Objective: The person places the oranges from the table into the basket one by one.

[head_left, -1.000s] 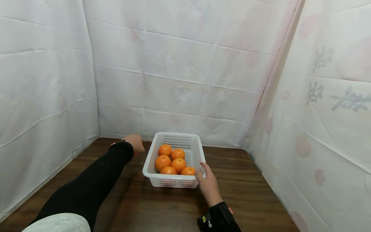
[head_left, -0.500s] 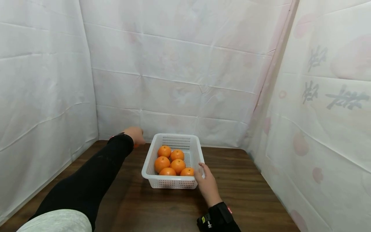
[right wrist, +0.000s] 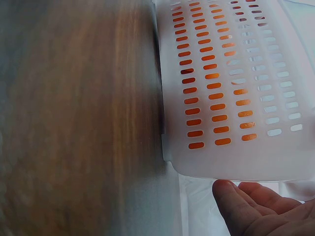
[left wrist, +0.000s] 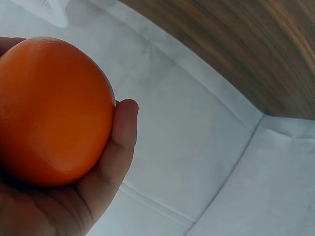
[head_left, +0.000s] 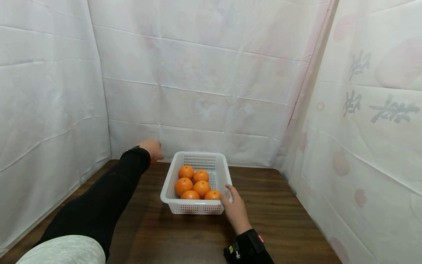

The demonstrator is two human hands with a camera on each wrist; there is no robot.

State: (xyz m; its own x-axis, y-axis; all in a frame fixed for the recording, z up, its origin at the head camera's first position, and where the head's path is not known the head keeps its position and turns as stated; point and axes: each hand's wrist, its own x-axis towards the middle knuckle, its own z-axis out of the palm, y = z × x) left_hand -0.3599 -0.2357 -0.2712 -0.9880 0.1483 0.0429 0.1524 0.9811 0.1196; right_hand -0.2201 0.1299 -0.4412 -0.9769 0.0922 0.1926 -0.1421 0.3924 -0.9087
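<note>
My left hand (head_left: 152, 148) is raised near the back wall, left of the basket, and holds an orange. In the head view the hand hides most of that fruit; in the left wrist view the orange (left wrist: 54, 113) fills the palm, fingers (left wrist: 125, 123) curled round it. A white perforated plastic basket (head_left: 197, 209) sits on the table with several oranges (head_left: 202, 188) inside. My right hand (head_left: 238, 212) grips the basket's near right corner, thumb toward the front and a finger over the side rim. Close up, the thumb (right wrist: 229, 196) meets the edge of the basket wall (right wrist: 231, 162).
The dark wooden table (head_left: 184, 242) reaches back to a white cloth wall (head_left: 197, 91). More cloth hangs at the left (head_left: 49, 110) and at the right (head_left: 362, 146), enclosing the table on three sides.
My left hand has risen a little with the orange, away from the tabletop. The right hand stays at the basket corner, and the basket keeps its place.
</note>
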